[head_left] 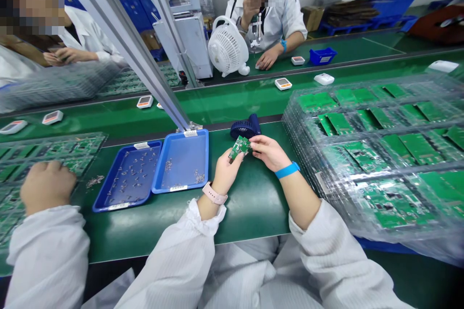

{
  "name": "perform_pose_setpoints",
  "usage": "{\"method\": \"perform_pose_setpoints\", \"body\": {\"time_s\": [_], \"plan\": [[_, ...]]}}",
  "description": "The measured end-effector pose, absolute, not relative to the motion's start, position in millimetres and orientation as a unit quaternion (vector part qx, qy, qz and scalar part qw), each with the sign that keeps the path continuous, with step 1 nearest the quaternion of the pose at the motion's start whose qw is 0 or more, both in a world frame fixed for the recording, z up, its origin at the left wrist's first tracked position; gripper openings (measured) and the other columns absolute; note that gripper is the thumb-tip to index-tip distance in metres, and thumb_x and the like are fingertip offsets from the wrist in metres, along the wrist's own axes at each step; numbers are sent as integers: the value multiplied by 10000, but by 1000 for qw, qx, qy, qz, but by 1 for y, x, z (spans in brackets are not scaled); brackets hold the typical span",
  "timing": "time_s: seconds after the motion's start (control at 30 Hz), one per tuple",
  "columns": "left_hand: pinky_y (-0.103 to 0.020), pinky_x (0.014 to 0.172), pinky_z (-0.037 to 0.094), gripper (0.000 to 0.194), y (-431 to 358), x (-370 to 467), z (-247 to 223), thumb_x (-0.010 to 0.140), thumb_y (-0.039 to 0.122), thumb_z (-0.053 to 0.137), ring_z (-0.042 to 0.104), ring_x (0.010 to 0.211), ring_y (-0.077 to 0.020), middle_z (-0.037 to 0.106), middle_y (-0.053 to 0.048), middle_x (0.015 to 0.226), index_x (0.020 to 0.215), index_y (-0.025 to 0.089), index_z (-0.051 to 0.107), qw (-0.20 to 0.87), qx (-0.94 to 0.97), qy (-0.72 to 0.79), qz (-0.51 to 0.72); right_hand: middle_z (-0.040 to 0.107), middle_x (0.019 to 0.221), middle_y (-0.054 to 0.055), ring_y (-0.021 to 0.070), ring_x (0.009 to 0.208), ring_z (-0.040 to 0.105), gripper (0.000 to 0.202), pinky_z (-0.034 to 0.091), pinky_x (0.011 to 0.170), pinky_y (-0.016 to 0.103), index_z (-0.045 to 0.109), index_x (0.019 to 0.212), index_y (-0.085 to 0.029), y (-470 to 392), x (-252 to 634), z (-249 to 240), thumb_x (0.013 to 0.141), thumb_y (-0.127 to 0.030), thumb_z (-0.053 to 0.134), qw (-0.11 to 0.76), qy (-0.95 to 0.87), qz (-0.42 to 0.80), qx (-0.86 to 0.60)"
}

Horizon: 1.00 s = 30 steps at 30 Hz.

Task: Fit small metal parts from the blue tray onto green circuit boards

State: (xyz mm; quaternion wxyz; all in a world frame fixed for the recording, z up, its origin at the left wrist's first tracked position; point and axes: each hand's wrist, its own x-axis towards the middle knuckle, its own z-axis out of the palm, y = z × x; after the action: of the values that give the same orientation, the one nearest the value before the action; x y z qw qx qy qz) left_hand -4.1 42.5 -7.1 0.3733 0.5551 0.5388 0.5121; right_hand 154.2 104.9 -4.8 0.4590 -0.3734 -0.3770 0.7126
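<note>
My left hand (227, 170), with a pink watch strap at the wrist, grips a small green circuit board (239, 147) between thumb and fingers, tilted above the green bench. At the board's right edge is my right hand (268, 151), a blue band on its wrist. Its thumb and forefinger are pinched together; whatever is between them is too small to make out. Just beyond the board lies a dark blue handheld fan (243, 128). Left of my hands, a blue tray (184, 154) holds little piles of tiny metal parts.
A second blue tray (125, 174) has scattered small parts. Stacked clear plastic trays (308, 169) of green boards stand close on the right. A co-worker's hand (49, 186) is over boards at left. A metal post (145, 58) rises behind the trays; across sits another person near a white fan (227, 48).
</note>
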Motion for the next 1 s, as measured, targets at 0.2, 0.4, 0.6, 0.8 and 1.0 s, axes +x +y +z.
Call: {"method": "perform_pose_setpoints", "body": {"time_s": [0.2,0.4,0.6,0.8,1.0], "plan": [[-270,764,473,290,44,-4,-9,859,375,642,640,809,-180,722,-92,918,974,116,704,406,525,530,529,675,719,1,124,668,551,304,432,656,293,755,765,-203,105,150,-8,527,-343,882,506,-420,653,-377],[-261,749,479,301,45,-4,-10,848,381,656,636,796,-172,720,-87,907,976,113,705,410,514,524,542,663,739,-7,119,696,563,324,442,645,269,739,772,-206,104,150,-5,535,-376,879,503,-415,653,-386],[-262,776,467,311,45,-6,-10,864,392,643,633,827,-174,715,-88,944,1010,123,702,397,524,529,537,625,693,-28,98,640,534,342,419,590,243,699,760,-203,103,151,-2,523,-372,880,505,-411,650,-392],[-267,786,455,297,44,-6,-10,886,381,617,613,837,-172,699,-83,954,1022,130,696,379,549,523,530,644,705,-11,112,646,551,366,433,611,268,703,753,-193,103,152,-3,487,-354,895,487,-400,672,-390],[-281,788,453,276,44,-7,-10,898,359,607,601,835,-185,699,-86,968,1013,124,695,372,558,526,523,664,716,5,125,675,570,361,449,654,287,732,769,-191,104,153,-3,503,-377,891,491,-396,670,-391]]}}
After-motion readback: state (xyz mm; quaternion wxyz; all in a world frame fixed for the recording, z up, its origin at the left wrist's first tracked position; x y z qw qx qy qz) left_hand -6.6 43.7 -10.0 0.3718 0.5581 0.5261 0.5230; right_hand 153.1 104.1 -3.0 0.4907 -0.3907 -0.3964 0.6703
